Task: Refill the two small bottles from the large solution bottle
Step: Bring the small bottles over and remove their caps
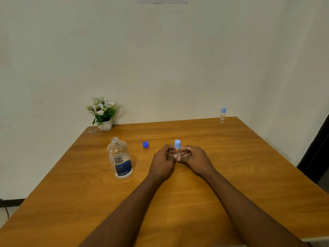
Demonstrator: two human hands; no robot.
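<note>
Left hand and right hand both pinch one capped small bottle upright at mid-table, the renu solution bottle stands uncapped nearby, its blue cap lying apart, and the second small bottle sits capped at the far corner, so most refilling looks undone.

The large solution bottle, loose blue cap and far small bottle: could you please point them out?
large solution bottle (pixel 122 164), head view, on its label.
loose blue cap (pixel 145 144), head view, on its middle.
far small bottle (pixel 222 117), head view, on its clear body.
</note>
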